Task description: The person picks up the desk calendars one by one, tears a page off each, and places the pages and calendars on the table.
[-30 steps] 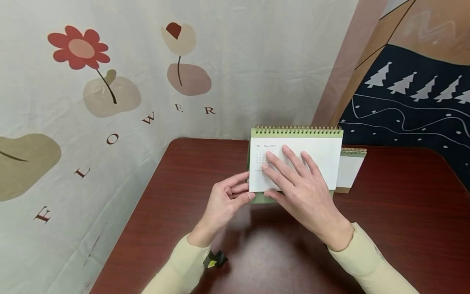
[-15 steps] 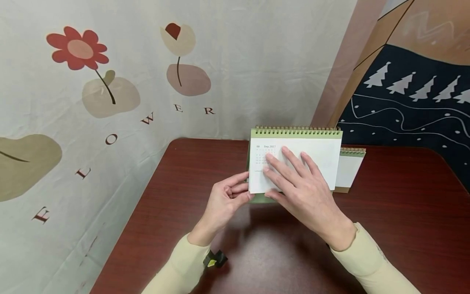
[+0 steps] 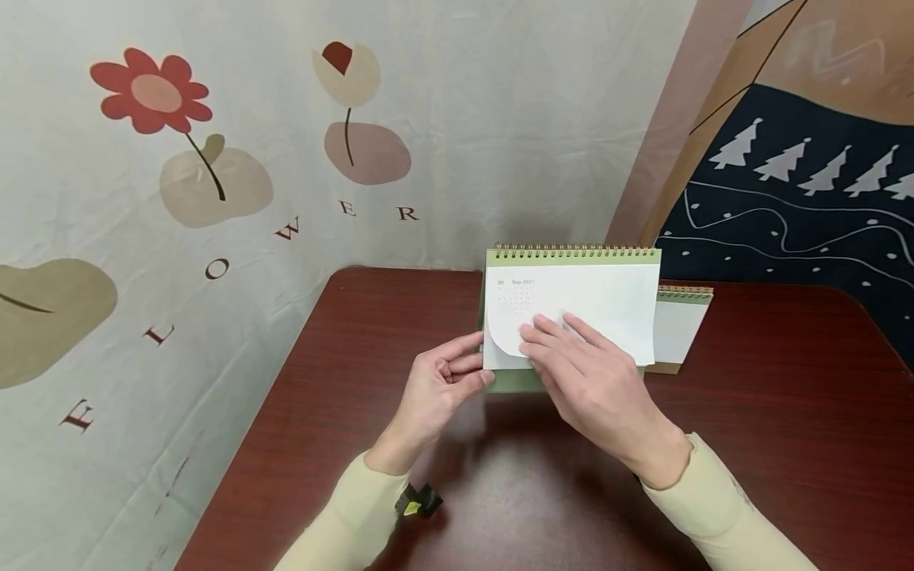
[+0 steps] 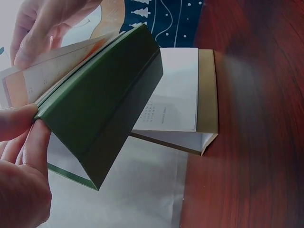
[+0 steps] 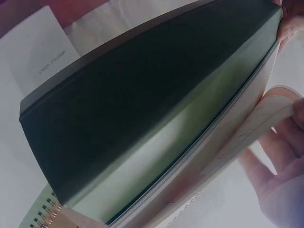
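A spiral-bound desk calendar point(image 3: 593, 289) with a green base and white pages is held tilted over the table. Its top page reads Sep. 2027 in the head view, and that page's lower left corner curls up. My left hand point(image 3: 443, 388) pinches the green base point(image 4: 102, 95) at its lower left corner, thumb in front. My right hand point(image 3: 600, 388) lies across the lower part of the page, fingers nearly straight, fingertips on the curling sheet. Its thumb is hidden in the head view. The right wrist view shows the bent page point(image 5: 280, 95) against the right hand's fingers.
Behind the calendar to the right, a second spiral desk calendar point(image 3: 681, 329) with a brown base stands on the dark red table point(image 3: 778, 396). A curtain point(image 3: 457, 143) printed with flowers and letters hangs at the table's far edge. A black strap point(image 3: 420, 501) sits at the left sleeve.
My right hand's fingers have drawn together and slid down the page, and its lower left corner has curled up. The left hand keeps its hold.
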The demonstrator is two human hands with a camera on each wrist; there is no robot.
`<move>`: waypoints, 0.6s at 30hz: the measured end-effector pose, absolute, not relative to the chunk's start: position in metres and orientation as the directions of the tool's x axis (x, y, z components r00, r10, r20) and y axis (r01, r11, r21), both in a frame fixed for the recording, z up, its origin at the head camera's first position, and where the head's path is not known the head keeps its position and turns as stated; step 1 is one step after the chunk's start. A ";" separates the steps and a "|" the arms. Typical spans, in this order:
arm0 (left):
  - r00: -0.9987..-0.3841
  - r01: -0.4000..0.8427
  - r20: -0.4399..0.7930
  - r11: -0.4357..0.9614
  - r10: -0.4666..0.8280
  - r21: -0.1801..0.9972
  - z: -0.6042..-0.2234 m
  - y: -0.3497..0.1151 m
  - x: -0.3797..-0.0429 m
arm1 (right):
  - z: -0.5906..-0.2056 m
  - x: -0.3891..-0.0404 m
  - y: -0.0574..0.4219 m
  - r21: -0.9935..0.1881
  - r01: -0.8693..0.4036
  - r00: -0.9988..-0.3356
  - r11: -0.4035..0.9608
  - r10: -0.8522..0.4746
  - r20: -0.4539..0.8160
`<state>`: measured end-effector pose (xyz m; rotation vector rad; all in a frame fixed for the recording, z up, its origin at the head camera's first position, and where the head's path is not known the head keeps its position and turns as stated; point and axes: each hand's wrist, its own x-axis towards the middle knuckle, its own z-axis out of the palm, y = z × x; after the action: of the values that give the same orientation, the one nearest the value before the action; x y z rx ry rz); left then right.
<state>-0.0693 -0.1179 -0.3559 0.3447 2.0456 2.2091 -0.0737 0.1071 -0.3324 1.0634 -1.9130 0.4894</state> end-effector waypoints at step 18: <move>-0.972 0.061 0.079 -0.088 0.221 0.994 -0.359 -0.119 -0.071 | -0.323 -0.071 0.114 -0.384 -0.843 -0.493 0.377 -0.257 0.831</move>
<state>-0.0706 -0.1189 -0.3589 0.3182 2.0432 2.2168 -0.0709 0.1142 -0.3232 0.9467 -1.9557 1.0954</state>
